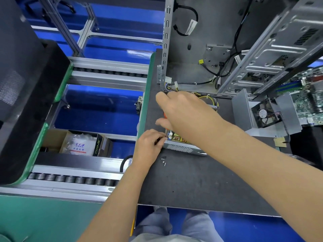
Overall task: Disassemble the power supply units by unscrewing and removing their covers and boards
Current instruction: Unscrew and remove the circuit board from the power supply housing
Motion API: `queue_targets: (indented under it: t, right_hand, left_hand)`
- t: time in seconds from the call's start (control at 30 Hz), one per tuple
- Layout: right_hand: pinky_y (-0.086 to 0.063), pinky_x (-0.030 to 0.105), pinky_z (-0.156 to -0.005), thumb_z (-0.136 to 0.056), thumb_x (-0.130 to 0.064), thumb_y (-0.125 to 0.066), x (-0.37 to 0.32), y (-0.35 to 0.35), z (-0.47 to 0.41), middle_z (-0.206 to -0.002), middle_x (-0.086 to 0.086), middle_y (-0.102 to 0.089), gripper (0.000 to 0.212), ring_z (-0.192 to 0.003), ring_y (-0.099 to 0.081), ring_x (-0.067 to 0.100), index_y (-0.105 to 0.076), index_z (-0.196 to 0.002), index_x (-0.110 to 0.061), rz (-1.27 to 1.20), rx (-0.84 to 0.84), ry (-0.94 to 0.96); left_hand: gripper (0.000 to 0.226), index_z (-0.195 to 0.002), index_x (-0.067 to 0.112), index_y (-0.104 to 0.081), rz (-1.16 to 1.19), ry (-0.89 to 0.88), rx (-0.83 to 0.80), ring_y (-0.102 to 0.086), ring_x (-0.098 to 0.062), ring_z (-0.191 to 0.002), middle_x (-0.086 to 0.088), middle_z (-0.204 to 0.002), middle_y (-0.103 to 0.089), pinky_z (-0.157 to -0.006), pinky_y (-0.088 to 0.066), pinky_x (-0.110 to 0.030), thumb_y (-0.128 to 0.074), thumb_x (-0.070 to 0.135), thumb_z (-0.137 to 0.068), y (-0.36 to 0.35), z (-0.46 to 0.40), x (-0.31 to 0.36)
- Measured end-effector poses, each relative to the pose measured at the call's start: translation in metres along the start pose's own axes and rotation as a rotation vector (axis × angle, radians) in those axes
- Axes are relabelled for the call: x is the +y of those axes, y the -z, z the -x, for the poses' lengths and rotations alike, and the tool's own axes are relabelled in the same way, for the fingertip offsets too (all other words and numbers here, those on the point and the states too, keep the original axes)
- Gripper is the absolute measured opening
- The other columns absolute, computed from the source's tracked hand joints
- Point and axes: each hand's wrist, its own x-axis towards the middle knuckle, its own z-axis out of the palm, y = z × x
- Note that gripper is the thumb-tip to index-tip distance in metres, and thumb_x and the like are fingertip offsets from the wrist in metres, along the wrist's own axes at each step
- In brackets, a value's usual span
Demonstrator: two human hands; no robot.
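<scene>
PSU (181, 145) sat near the table's (201, 186) left edge; left hand (148, 145) pinched its corner, right hand (181, 112) gripped an orange screwdriver (164, 115), best kept vertical.

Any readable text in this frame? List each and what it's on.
"PRIME": black side of the box under the conveyor.
"TTS": bag inside that box; the lines beneath it are too blurred to read.
Fan sticker: too small to read.
Cable tags in the case: blurred, unreadable.
Motherboard markings: unreadable.
Board in the power supply: nothing legible.
</scene>
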Motion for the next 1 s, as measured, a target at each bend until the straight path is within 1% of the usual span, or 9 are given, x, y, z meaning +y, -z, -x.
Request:
queue_targets:
  t: [0.13, 0.2, 0.3, 0.4, 0.47, 0.6, 0.73, 0.87, 1.0]
  right_hand:
    - [-0.010, 0.030, -0.045, -0.094, -0.069, -0.023, -0.012, 0.010, 0.003, -0.063, 0.001, -0.043, 0.055, -0.065, -0.051, 0.027, -0.040, -0.092, -0.017, 0.188, 0.076, -0.091]
    - [-0.022, 0.031, -0.047, -0.105, -0.049, -0.031, -0.009, 0.006, 0.000, -0.075, 0.002, -0.049, 0.037, -0.084, -0.063, 0.029, -0.045, -0.105, -0.015, 0.137, 0.063, 0.016]
    - [-0.034, 0.032, -0.069, -0.098, -0.030, -0.050, 0.001, 0.007, -0.004, -0.095, -0.002, -0.056, 0.024, -0.093, -0.050, 0.027, -0.042, -0.116, -0.016, -0.160, -0.057, 0.108]
    - [-0.033, 0.035, -0.067, -0.091, -0.053, -0.056, 0.008, 0.012, -0.001, -0.080, 0.002, -0.047, 0.042, -0.087, -0.047, 0.028, -0.038, -0.102, -0.018, -0.264, -0.127, -0.017]
    - [-0.031, 0.035, -0.060, -0.089, -0.072, -0.030, 0.014, 0.016, 0.000, -0.070, 0.004, -0.039, 0.056, -0.080, -0.050, 0.031, -0.044, -0.095, -0.019, 0.001, -0.055, -0.112]
    - [-0.038, 0.037, -0.065, -0.097, -0.041, -0.046, 0.022, 0.010, 0.005, -0.086, 0.009, -0.046, 0.027, -0.088, -0.050, 0.032, -0.042, -0.108, -0.017, -0.064, -0.035, 0.087]
    - [-0.033, 0.036, -0.064, -0.093, -0.066, -0.041, 0.026, 0.011, 0.008, -0.085, 0.013, -0.054, 0.049, -0.081, -0.045, 0.030, -0.038, -0.104, -0.019, -0.042, -0.024, -0.078]
    - [-0.037, 0.038, -0.074, -0.095, -0.044, -0.045, 0.024, 0.007, 0.009, -0.099, 0.006, -0.050, 0.032, -0.090, -0.042, 0.027, -0.042, -0.115, -0.019, -0.112, -0.037, 0.081]
    - [-0.027, 0.034, -0.057, -0.099, -0.055, -0.030, 0.022, 0.011, 0.007, -0.090, 0.008, -0.057, 0.039, -0.080, -0.042, 0.028, -0.037, -0.104, -0.017, 0.008, 0.009, -0.023]
  left_hand:
    - [0.018, -0.067, -0.001, -0.059, 0.003, 0.016, 0.062, -0.031, -0.008, -0.066, 0.021, -0.065, -0.039, -0.066, -0.031, -0.002, -0.073, -0.011, -0.075, 0.003, 0.001, 0.007]
    - [0.023, -0.063, -0.002, -0.055, -0.008, -0.005, 0.102, -0.036, -0.016, -0.067, 0.010, -0.061, -0.044, -0.061, -0.028, -0.010, -0.073, -0.013, -0.071, 0.002, 0.002, 0.008]
    - [0.023, -0.063, -0.001, -0.057, -0.008, -0.011, 0.107, -0.029, -0.007, -0.066, -0.006, -0.063, -0.052, -0.060, -0.027, -0.014, -0.077, -0.012, -0.068, 0.000, 0.002, 0.004]
    - [0.007, -0.081, 0.002, -0.072, -0.001, 0.005, 0.040, -0.044, -0.009, -0.072, -0.007, -0.076, -0.065, -0.070, -0.045, -0.024, -0.079, 0.000, -0.080, -0.003, 0.001, -0.003]
    - [0.008, -0.093, 0.003, -0.076, 0.008, 0.008, 0.001, -0.058, -0.020, -0.080, -0.008, -0.088, -0.070, -0.078, -0.048, -0.033, -0.075, 0.003, -0.085, -0.002, 0.001, -0.004]
    - [0.012, -0.098, 0.003, -0.077, 0.017, -0.019, -0.037, -0.064, -0.026, -0.090, -0.009, -0.095, -0.072, -0.085, -0.046, -0.026, -0.068, -0.001, -0.090, 0.003, 0.001, -0.004]
    - [0.017, -0.109, 0.012, -0.073, 0.170, 0.075, 0.074, -0.063, -0.003, -0.092, 0.004, -0.101, -0.071, -0.088, -0.049, -0.024, -0.064, 0.007, -0.096, 0.013, -0.001, 0.002]
    - [0.043, -0.135, 0.024, -0.058, 0.319, -0.022, 0.043, -0.062, 0.004, -0.105, 0.021, -0.116, -0.066, -0.087, -0.047, -0.010, -0.063, 0.010, -0.095, 0.027, -0.015, 0.023]
    - [0.030, -0.117, 0.034, -0.063, 0.321, 0.019, -0.131, -0.061, 0.000, -0.093, 0.030, -0.094, -0.065, -0.081, -0.043, -0.009, -0.068, 0.020, -0.091, 0.037, -0.021, 0.041]
